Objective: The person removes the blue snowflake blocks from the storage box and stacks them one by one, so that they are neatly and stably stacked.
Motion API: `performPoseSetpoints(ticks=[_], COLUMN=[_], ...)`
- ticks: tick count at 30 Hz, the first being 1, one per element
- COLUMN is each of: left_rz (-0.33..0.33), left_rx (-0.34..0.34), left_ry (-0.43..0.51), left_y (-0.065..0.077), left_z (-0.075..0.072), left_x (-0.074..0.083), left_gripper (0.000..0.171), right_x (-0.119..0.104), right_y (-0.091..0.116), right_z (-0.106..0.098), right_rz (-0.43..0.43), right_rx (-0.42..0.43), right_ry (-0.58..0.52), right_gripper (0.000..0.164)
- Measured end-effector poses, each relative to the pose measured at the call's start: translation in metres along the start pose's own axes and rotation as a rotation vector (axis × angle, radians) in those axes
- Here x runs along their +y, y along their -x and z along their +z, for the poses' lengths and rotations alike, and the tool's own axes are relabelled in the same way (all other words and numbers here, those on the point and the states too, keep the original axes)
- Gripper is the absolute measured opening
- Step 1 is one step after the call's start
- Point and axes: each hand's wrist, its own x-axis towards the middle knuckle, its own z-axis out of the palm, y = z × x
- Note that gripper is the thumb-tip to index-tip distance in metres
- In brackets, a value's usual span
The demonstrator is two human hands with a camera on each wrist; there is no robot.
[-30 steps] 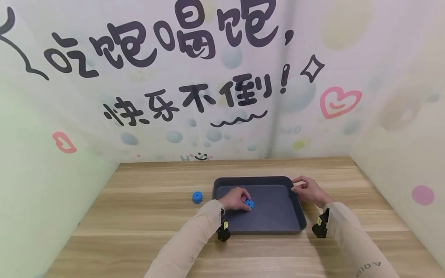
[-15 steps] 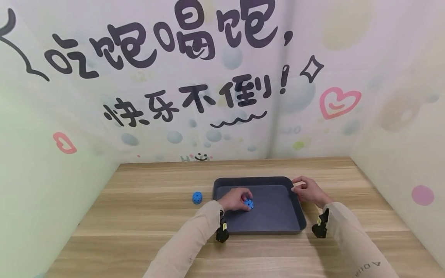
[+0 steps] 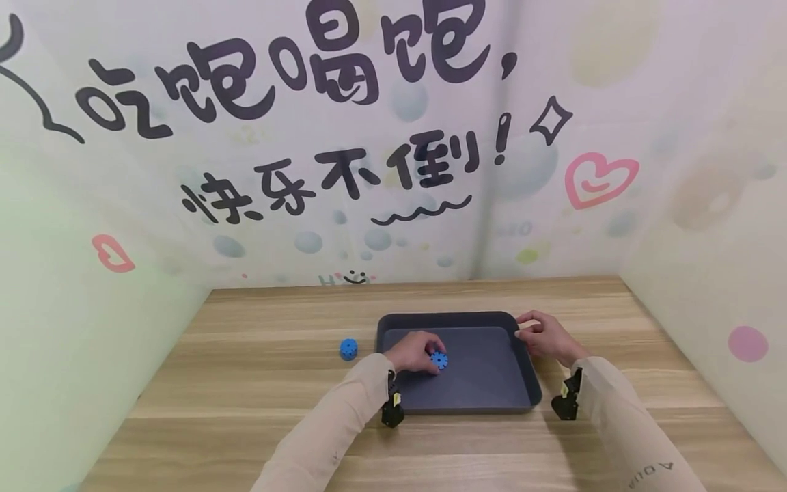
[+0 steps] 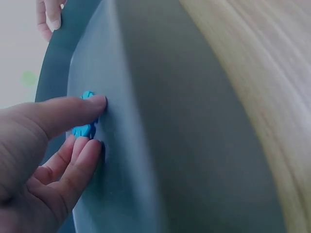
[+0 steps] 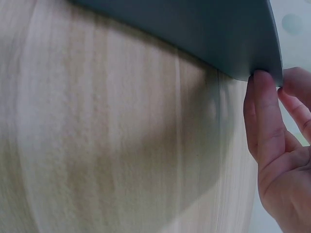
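Over the floor of a dark grey tray (image 3: 479, 372), my left hand (image 3: 413, 352) pinches a blue notched building disc (image 3: 438, 360) between thumb and fingers. Seen from the left wrist, blue notched edges (image 4: 83, 131) show between the thumb and fingertips, close to the tray floor; whether they touch it I cannot tell. My right hand (image 3: 550, 339) holds the tray's far right corner, thumb and fingers at the rim. In the right wrist view, fingertips (image 5: 265, 80) touch the tray's outer wall (image 5: 214, 34) near that corner.
A small stack of blue notched discs (image 3: 348, 349) stands on the wooden table (image 3: 258, 383), left of the tray. Behind the table rises a white printed backdrop (image 3: 344, 239), with pale side walls to the left and right. The tray's raised walls surround the left hand's work.
Both hands keep their places, the left with the blue disc and the right at the tray corner. The disc has shifted very slightly; the stack and tray stay put.
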Motion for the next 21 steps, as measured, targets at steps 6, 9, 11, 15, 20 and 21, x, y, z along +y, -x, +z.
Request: performPoseSetpoints(ticks=[6, 9, 11, 15, 20, 21], left_rz=[-0.029, -0.045, -0.045, -0.051, -0.050, -0.051], left_rx=[0.014, 0.024, 0.033, 0.038, 0.033, 0.034], left_ry=[0.034, 0.054, 0.069, 0.079, 0.073, 0.077], left_y=[0.001, 0.003, 0.004, 0.007, 0.010, 0.011], left_z=[-0.001, -0.003, -0.005, -0.009, -0.010, -0.010], left_x=[-0.002, -0.004, -0.005, -0.008, -0.010, -0.010], left_gripper=[0.033, 0.032, 0.032, 0.033, 0.034, 0.033], right_x=[-0.002, -0.002, -0.002, -0.001, -0.001, 0.000], right_y=[0.001, 0.000, 0.000, -0.001, -0.001, -0.001], right_z=[0.000, 0.001, 0.001, 0.001, 0.000, 0.000], right_rz=[-0.001, 0.006, 0.006, 0.008, 0.002, 0.001], right_rx=[-0.008, -0.007, -0.009, -0.006, -0.008, -0.008], right_ry=[0.002, 0.003, 0.002, -0.002, 0.004, 0.004], right_gripper=[0.034, 0.034, 0.034, 0.033, 0.034, 0.034])
